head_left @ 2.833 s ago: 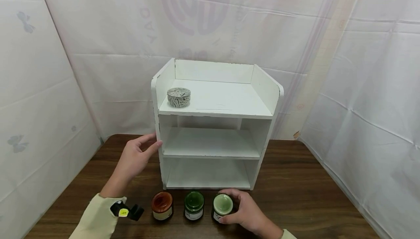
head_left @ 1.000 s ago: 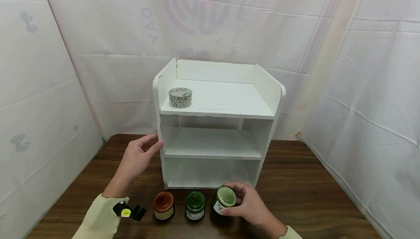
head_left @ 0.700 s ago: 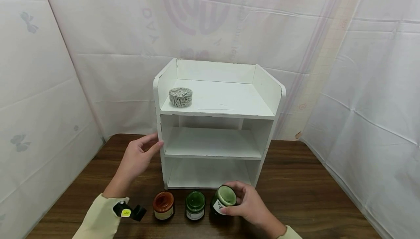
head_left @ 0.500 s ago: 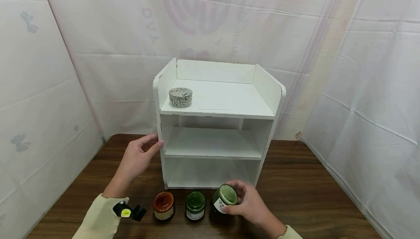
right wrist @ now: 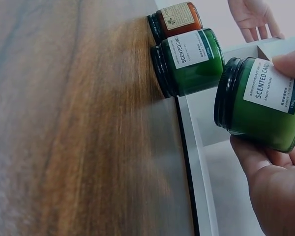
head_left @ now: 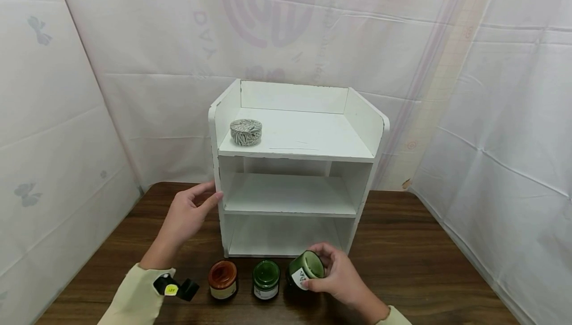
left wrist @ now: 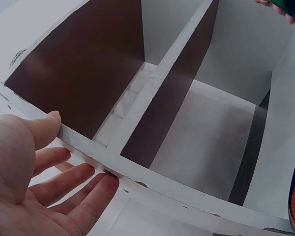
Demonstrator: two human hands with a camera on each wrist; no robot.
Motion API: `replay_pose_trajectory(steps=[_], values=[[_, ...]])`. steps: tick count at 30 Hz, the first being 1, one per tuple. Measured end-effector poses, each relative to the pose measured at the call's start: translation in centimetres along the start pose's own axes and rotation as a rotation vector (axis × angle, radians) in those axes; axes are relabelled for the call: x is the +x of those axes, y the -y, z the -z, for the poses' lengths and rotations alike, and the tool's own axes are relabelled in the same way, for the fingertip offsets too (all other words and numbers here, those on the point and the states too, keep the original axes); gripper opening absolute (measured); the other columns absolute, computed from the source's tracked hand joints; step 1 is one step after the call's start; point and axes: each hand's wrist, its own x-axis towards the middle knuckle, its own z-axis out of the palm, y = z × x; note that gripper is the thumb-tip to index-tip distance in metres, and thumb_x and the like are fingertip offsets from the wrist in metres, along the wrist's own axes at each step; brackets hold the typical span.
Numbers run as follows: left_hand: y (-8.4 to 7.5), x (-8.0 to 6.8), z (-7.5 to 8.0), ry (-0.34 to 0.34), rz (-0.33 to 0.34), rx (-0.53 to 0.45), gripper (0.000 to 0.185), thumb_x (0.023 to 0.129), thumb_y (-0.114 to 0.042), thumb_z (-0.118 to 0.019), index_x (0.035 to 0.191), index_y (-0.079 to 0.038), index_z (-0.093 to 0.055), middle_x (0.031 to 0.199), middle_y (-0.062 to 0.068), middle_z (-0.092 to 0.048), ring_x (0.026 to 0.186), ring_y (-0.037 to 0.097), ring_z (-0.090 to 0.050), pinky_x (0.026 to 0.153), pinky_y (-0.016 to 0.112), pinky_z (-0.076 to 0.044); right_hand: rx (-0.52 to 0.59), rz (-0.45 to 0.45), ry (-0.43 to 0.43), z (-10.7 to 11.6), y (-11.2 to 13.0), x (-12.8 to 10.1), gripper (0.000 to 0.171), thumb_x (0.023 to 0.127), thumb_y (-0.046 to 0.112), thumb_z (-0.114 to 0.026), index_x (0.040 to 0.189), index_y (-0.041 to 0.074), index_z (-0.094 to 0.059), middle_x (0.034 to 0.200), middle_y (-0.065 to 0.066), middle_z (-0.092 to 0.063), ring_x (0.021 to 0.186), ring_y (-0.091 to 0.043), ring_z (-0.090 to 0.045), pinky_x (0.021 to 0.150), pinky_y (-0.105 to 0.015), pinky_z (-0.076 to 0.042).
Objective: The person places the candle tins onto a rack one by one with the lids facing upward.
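Observation:
My right hand (head_left: 341,280) grips a green scented-candle jar (head_left: 305,269), lifted off the table and tilted in front of the white shelf unit (head_left: 295,154). In the right wrist view the jar (right wrist: 263,103) shows its white label, with my fingers (right wrist: 265,182) under it and the thumb on the label. Two more jars stand on the table: a dark green one (head_left: 265,279) and an amber one (head_left: 222,279). My left hand (head_left: 187,216) rests with straight fingers against the shelf unit's left side panel; in the left wrist view its fingertips (left wrist: 96,189) touch the panel's front edge.
A round patterned tin (head_left: 246,132) sits at the left of the top shelf. The middle and bottom shelves hold nothing. The dark wooden table (head_left: 415,265) is walled in by white cloth at the back and on both sides.
My right hand has lifted the green jar off the table and tipped it toward the bottom shelf. The left hand has stayed on the side panel.

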Motion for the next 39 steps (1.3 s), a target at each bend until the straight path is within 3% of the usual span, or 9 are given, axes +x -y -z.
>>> replay_pose_trajectory(steps=[15, 39], values=[[-0.08, 0.01, -0.04, -0.003, -0.005, -0.009, 0.053, 0.101, -0.043, -0.064, 0.144, -0.012, -0.06, 0.138, 0.013, -0.066, 0.122, 0.029, -0.063, 0.084, 0.018, -0.051, -0.026, 0.014, 0.002, 0.32, 0.12, 0.07, 0.058, 0.077, 0.006, -0.086, 0.126, -0.007, -0.059, 0.117, -0.02, -0.067, 0.093, -0.013, -0.07, 0.083, -0.025, -0.057], [-0.05, -0.04, -0.01, 0.0, 0.023, 0.007, 0.057, 0.101, -0.047, -0.063, 0.146, -0.012, -0.059, 0.139, 0.013, -0.065, 0.121, 0.028, -0.063, 0.085, 0.022, -0.051, -0.02, 0.021, -0.014, 0.23, 0.39, 0.43, 0.063, 0.078, 0.005, -0.086, 0.13, -0.011, -0.056, 0.119, -0.019, -0.066, 0.097, -0.013, -0.069, 0.083, -0.024, -0.058]])
